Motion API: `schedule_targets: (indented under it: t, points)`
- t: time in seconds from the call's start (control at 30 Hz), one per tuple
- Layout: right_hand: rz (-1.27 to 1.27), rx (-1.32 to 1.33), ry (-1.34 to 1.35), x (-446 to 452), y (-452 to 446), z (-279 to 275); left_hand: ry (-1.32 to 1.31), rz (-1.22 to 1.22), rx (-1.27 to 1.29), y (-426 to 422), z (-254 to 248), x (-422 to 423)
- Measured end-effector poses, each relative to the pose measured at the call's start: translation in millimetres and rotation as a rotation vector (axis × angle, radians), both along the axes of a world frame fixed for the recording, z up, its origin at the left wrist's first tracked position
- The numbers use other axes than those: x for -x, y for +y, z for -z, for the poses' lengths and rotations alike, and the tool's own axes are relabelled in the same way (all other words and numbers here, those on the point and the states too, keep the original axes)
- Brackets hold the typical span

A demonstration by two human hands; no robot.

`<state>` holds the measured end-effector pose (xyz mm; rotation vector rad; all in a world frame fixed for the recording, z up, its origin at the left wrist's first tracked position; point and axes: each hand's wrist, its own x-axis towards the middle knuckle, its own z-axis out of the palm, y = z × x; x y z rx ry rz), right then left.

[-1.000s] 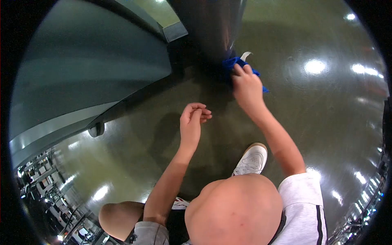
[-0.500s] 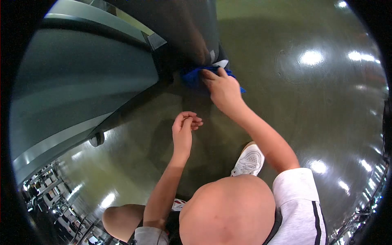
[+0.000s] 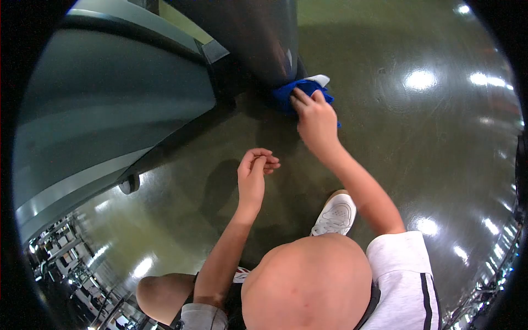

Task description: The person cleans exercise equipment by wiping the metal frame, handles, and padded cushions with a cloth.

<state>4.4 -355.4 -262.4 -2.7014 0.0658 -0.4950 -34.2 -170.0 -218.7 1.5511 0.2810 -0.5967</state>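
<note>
The left hand (image 3: 253,177), loosely curled and holding nothing, hangs above the floor (image 3: 379,132). Farther out, the right hand (image 3: 319,122) grips the blue cloth (image 3: 282,97) at the dark column's foot (image 3: 278,63). Likely light, soft and floppy, it would best be held bunched under flat fingers.

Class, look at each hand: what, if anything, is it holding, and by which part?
The right hand has a blue cloth near its middle, under the fingertips; whether pinched or just pressed cannot be told. The left hand holds nothing visible.
</note>
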Motion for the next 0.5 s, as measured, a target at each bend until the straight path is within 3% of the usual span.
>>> schedule_targets:
  t: [0.07,0.17,0.2,0.27,0.33,0.4,0.5]
  points:
    - [-0.004,-0.005,0.044,8.9,16.3,-6.0,0.008,0.003,-0.010,-2.9,-0.6,0.3]
    - [-0.123,-0.506,0.235,22.4,21.7,-22.6,0.016,-0.004,-0.008,-5.7,-4.2,-1.6]
    - [-0.121,-0.508,0.234,24.5,19.1,-32.2,0.021,-0.022,0.002,-5.9,-5.6,-1.7]
    - [-0.068,-1.569,0.670,25.7,10.2,-56.6,-0.007,-0.040,0.014,-3.5,-7.0,-4.4]
    - [-0.041,-1.718,0.739,32.0,3.9,-55.9,-0.032,-0.062,0.025,-4.2,-11.8,-5.8]
    - [-0.146,-2.314,0.582,40.2,1.8,-50.6,-0.140,-0.114,-0.010,-7.0,-18.0,-8.2]
    - [-0.115,-2.520,0.618,48.3,-4.2,-52.2,-0.252,-0.056,-0.093,-8.4,-16.5,-7.0]
